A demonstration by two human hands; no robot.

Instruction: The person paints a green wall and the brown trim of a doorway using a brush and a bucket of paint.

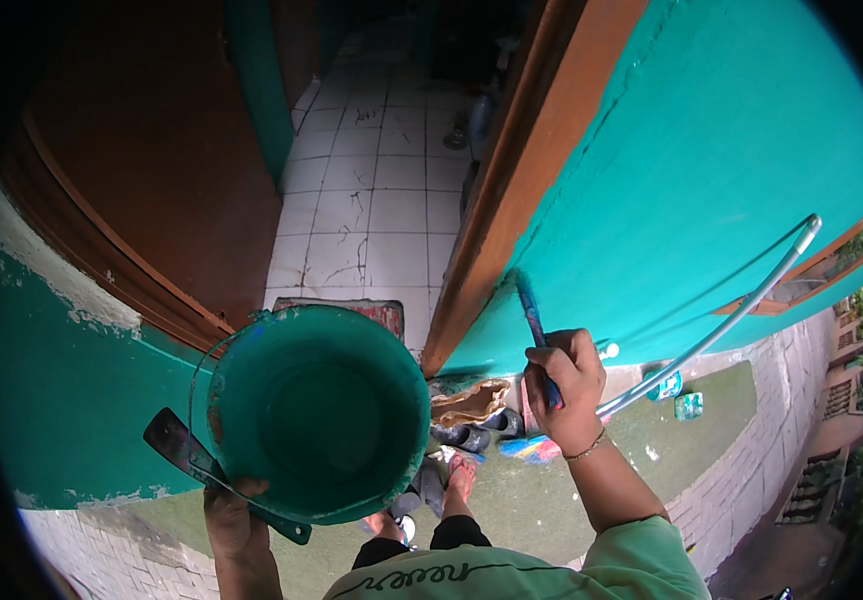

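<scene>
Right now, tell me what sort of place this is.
Likely the outside of a house, at its front doorway. A teal wall meets a brown door frame, white floor tiles run inside, and shoes lie at the threshold on paved ground.

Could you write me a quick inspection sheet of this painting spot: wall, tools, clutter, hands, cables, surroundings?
Surface: teal wall, beside a brown door frame.
Job's things: paintbrush with its tip at the wall by the frame; teal-smeared bucket; flat scraper under the bucket.
Clutter: shoes and a brown tray on the ground.
Grippers: right hand grips the brush; left hand holds bucket and scraper.
Cables: nothing seen; a grey pipe runs along the wall.
Surroundings: white tiled floor inside, green mat, brick paving.
</scene>
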